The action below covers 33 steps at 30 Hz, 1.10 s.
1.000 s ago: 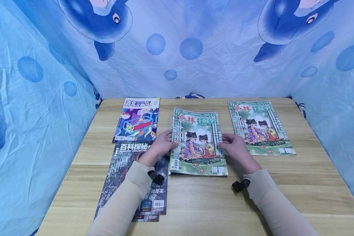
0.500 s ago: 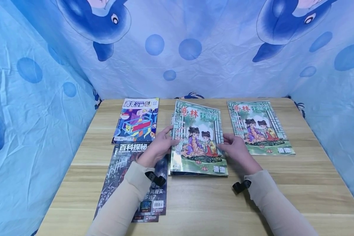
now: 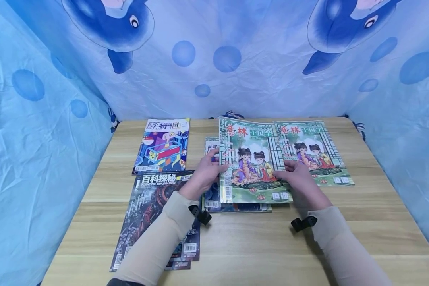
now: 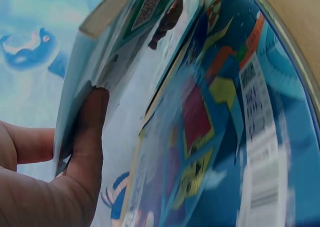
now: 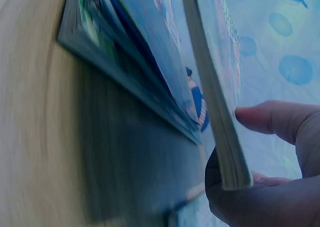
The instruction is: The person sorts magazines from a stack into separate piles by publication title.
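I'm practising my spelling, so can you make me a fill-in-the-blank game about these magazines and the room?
1. The left hand and right hand hold the raised magazine, whose cover is mostly ____ in colour.
2. That cover shows ____ cartoon figures.
3. The top dark magazine bears the English words "Scientific ____".
4. The round spots on the curtain are ____ in colour.

Missing words: green; two; Exploration; blue.

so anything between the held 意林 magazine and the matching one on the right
Only the right hand: it pinches the held 意林 magazine at its right edge and, in the head view, overlaps a corner of the matching 意林 magazine. Nothing else shows between.
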Available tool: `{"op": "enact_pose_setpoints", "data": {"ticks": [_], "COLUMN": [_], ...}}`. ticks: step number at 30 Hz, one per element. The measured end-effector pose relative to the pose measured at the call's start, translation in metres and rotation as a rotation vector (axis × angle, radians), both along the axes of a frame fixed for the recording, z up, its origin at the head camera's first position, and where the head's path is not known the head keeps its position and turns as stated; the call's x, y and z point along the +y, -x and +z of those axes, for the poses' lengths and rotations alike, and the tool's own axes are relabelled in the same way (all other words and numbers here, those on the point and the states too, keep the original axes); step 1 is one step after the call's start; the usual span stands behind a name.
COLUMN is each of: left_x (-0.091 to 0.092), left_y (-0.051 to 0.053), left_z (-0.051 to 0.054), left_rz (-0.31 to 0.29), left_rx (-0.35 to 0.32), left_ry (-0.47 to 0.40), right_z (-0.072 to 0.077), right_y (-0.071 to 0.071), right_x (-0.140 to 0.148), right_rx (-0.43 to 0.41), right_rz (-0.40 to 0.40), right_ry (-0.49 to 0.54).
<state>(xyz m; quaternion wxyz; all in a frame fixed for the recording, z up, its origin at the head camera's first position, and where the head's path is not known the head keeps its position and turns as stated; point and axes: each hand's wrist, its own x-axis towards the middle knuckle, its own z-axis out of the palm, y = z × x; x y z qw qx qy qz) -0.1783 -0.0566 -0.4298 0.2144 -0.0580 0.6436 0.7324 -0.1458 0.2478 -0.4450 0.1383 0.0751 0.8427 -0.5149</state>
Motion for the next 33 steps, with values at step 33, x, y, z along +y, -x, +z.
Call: {"op": "enact_pose_setpoints", "data": {"ticks": [33], "left_x": [0.154], "left_y": [0.029], "left_z": [-0.007], "left_rz": [0.001], "left_rx": [0.167], "left_ry": [0.232], "right_z": [0.021], "right_y": [0.010], "right_x": [0.111], "right_rx": [0.077], "right_rz": [-0.251], "right_ry": [-0.183]}}
